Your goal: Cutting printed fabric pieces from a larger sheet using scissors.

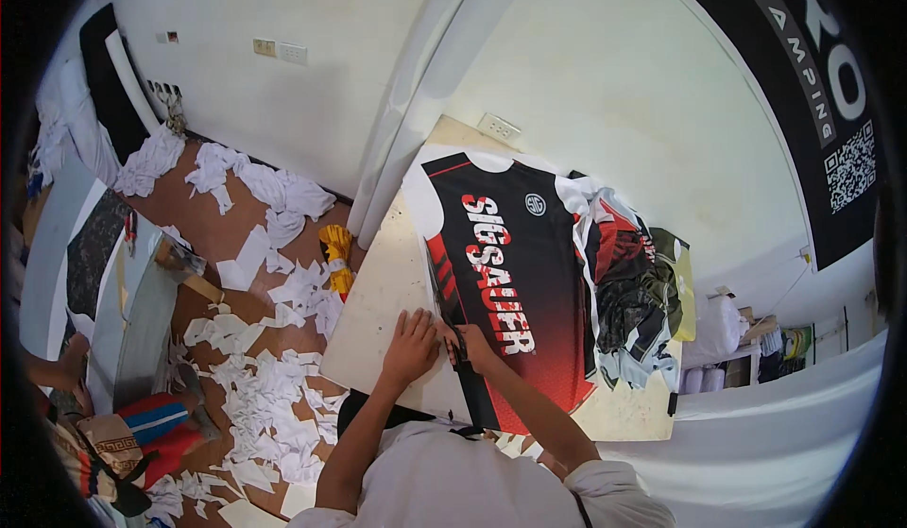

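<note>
A black-and-red printed jersey panel (557,245) with white borders lies flat on the table in front of me. My right hand (479,349) is closed round the handles of dark scissors (461,347) at the panel's left edge. Just to the left, my left hand (412,347) rests palm down with fingers stretched out, beside that edge and partly on the tabletop. Its fingertips are close to the scissors. The blades are mostly hidden by the hands and cloth.
A heap of printed fabric (633,287) lies on the right of the pale table (378,292). White scraps (265,405) cover the floor at left, near a yellow bundle (336,256). Another person's arm (59,369) reaches over a second table (142,311) at far left.
</note>
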Available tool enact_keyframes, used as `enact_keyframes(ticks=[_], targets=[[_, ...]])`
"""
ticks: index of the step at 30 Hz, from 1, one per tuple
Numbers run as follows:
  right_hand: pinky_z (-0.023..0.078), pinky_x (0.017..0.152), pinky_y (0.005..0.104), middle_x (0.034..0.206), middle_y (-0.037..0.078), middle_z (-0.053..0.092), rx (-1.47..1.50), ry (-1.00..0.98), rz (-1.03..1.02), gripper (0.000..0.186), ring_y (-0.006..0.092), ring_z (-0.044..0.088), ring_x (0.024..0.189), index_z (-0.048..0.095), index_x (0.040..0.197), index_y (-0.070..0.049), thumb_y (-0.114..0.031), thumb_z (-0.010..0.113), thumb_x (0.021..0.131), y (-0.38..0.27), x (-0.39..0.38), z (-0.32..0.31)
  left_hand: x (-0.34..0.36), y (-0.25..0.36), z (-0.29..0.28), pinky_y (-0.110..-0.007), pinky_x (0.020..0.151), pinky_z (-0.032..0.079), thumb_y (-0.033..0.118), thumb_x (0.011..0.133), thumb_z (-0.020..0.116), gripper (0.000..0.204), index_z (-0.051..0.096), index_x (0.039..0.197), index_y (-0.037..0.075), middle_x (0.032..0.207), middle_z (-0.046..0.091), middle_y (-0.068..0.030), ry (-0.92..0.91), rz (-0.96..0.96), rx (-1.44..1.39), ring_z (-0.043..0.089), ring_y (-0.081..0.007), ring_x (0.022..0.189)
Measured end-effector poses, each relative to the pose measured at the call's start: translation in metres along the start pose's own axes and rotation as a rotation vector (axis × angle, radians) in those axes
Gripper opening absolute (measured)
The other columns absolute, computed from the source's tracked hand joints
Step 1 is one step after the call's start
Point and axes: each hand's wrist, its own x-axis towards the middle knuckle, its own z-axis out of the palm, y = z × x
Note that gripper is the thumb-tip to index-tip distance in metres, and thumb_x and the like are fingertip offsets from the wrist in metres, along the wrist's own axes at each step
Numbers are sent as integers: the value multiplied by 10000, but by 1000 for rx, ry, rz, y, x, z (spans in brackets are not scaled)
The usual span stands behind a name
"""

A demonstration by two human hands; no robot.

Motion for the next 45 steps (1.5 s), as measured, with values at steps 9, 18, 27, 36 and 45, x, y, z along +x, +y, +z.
enact_keyframes(ticks=[9,18,27,36,45], targets=[[455,435,271,570,17,545,-232,62,-36,490,139,537,432,540,665,-99,-497,767,839,-1,-3,8,-2,0,-3,-546,1184,217,246,877,622,465,554,1270,8,1416,501,-190,-18,-3,4,392,-348,1389],[447,423,265,554,10,534,-241,88,-59,509,136,541,421,542,663,-95,-516,782,817,-1,-8,12,-5,0,-3,-528,1190,219,228,866,634,483,544,1284,4,1427,493,-178,-28,0,-22,390,-341,1393],[453,431,276,548,21,537,-268,106,-77,498,134,545,427,547,663,-83,-487,798,812,-3,-4,11,-1,1,-6,-523,1190,228,221,855,637,465,562,1258,3,1429,487,-176,-18,-10,-42,392,-345,1387],[452,431,276,536,22,529,-255,147,-77,466,140,541,421,550,657,-75,-430,796,832,4,-1,12,-2,-1,-4,-521,1198,209,211,839,677,478,565,1262,20,1450,457,-162,-40,-5,-36,364,-339,1404],[437,423,266,531,23,547,-314,165,-77,481,132,542,417,565,638,-62,-439,789,836,-7,-6,17,3,0,-9,-519,1186,232,228,866,651,427,593,1230,13,1435,480,-171,-44,-17,-47,385,-349,1391]])
